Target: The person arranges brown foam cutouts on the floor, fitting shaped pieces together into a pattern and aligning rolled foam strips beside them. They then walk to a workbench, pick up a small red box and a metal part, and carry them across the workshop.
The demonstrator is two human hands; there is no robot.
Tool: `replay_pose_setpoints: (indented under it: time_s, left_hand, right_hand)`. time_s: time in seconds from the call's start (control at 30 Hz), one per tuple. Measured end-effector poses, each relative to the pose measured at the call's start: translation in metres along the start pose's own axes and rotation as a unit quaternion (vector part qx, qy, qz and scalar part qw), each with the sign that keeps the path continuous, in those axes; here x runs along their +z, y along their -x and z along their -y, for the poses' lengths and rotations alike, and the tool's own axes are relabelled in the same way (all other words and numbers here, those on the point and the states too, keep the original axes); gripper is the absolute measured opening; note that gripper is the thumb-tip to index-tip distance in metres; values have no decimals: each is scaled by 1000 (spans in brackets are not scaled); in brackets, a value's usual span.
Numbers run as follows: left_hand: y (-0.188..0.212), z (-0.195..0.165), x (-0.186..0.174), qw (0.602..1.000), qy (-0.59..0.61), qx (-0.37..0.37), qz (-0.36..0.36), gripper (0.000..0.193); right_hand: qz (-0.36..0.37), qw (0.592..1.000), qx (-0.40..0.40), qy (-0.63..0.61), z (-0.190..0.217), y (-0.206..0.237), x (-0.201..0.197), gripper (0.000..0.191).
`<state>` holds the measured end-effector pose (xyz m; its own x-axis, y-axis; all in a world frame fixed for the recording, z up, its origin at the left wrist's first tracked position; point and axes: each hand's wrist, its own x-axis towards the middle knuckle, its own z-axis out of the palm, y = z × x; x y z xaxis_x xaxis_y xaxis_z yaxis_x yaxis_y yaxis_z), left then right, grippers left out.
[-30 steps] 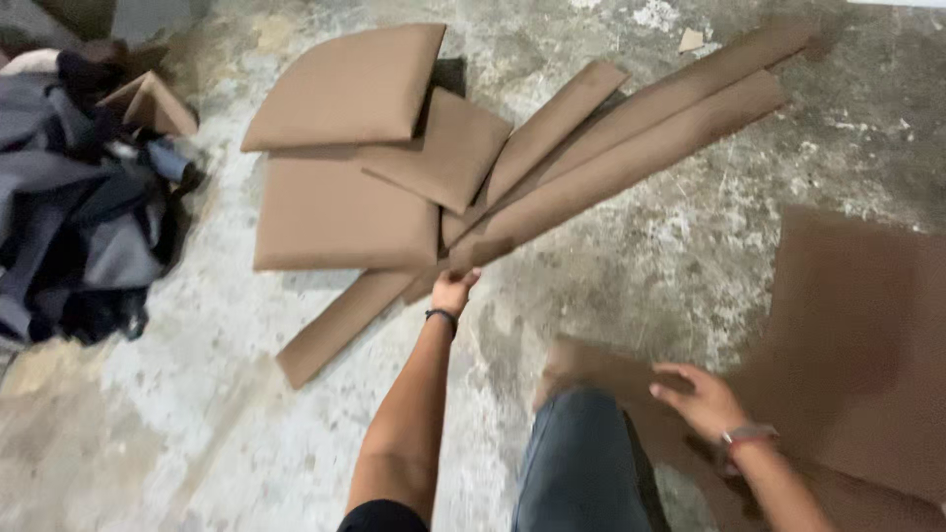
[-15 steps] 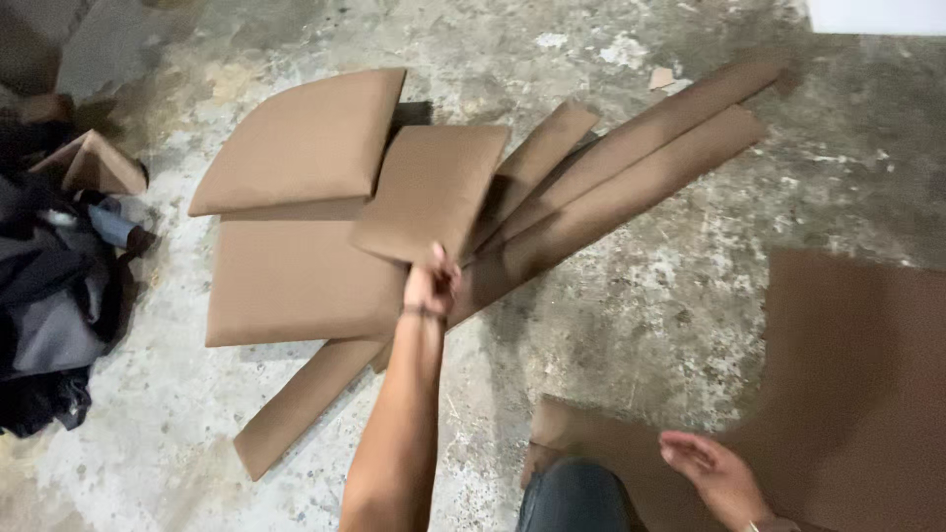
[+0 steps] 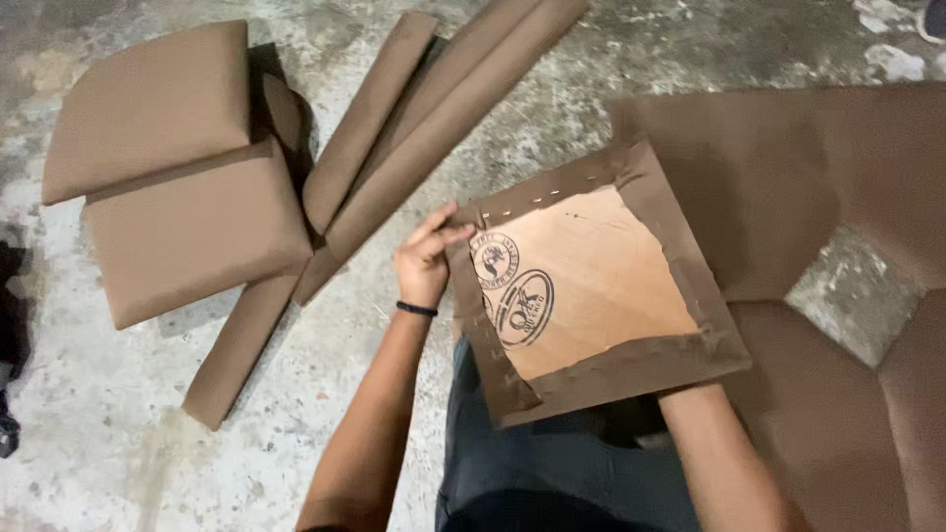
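1. At the far left I see two brown cushions [image 3: 187, 232] stacked on the concrete floor [image 3: 99, 433], with long padded strips [image 3: 434, 118] leaning beside them; a careless nudge could topple these.
2. My left hand [image 3: 426, 258] pinches the upholstered panel [image 3: 591, 286] at its left edge, and this thin grip could slip.
3. The panel rests over my lap, wooden back up; exposed staples could snag fingers.
4. The panel hides my right hand, so I cannot tell its fingers.

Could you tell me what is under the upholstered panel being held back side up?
Under the panel are the person's lap in dark trousers and brown fabric. The left hand grips its edge; the right hand is covered by it.
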<state>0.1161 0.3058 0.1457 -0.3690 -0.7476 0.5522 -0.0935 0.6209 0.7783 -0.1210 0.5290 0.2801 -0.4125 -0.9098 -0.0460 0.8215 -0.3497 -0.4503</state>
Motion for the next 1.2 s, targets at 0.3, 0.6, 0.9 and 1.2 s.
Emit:
replay_pose_setpoints:
  time_s: [0.3, 0.6, 0.9, 1.2]
  left_hand:
    - [-21, -118, 11, 993, -91, 52, 56, 42]
    - [-4, -158, 56, 972, -82, 146, 167, 50]
    - [30, -178, 120, 943, -109, 230, 212, 32]
    - [30, -168, 176, 930, -93, 231, 270, 37]
  right_hand:
    - [-47, 997, -29, 56, 43, 66, -19, 64]
    - [-71, 995, -28, 69, 61, 90, -44, 60]
    - [-125, 987, -67, 81, 87, 100, -83, 57]
    - [-157, 977, -100, 100, 117, 96, -124, 53]
